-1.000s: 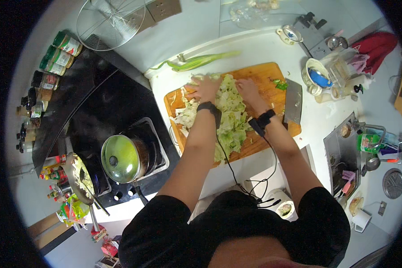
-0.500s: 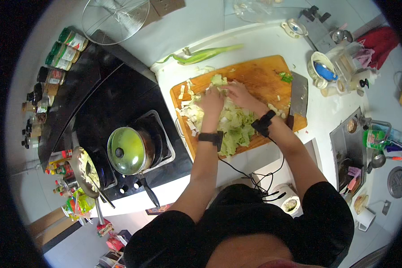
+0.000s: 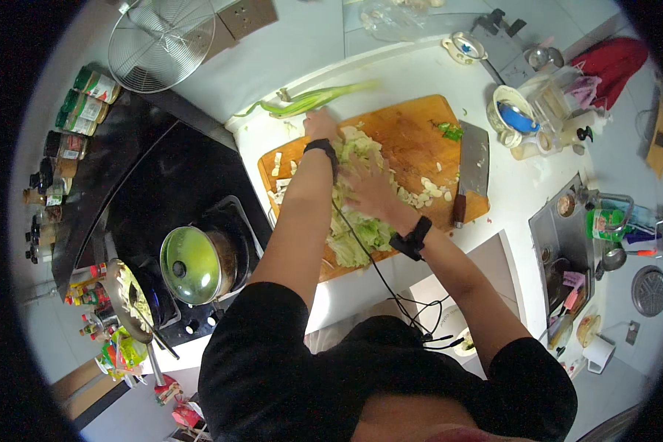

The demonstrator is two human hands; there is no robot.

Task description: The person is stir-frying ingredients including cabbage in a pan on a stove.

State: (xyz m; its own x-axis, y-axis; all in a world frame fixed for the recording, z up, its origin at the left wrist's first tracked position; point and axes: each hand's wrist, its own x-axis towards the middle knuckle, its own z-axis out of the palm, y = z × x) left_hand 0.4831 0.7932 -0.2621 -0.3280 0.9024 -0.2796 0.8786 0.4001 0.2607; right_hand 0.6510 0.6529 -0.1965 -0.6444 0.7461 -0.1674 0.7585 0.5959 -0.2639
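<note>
A heap of chopped cabbage (image 3: 357,247) covers the left part of a wooden cutting board (image 3: 412,114). My right hand (image 3: 372,191) rests on the heap, fingers spread and a little blurred. At the board's far left edge, my left hand (image 3: 319,127) reaches down just short of a scallion (image 3: 309,101); its fingertips are hidden. A cleaver (image 3: 474,162) with a brown handle lies across the board's right side. Pale sliced pieces (image 3: 427,193) and a small bunch of chopped greens (image 3: 450,132) are also on the board.
Left of the board, a lidded pan (image 3: 191,265) sits on the black stove (image 3: 191,169); another pan (image 3: 129,298) holds food and chopsticks. Spice jars (image 3: 81,110) line the wall. To the right are bowls (image 3: 512,110) and a sink (image 3: 549,228). Cables (image 3: 412,309) dangle before me.
My left hand has left the cabbage heap and moved away from me to the board's far edge near the scallion. My right hand has come nearer me over the cabbage. The view has shifted slightly.
</note>
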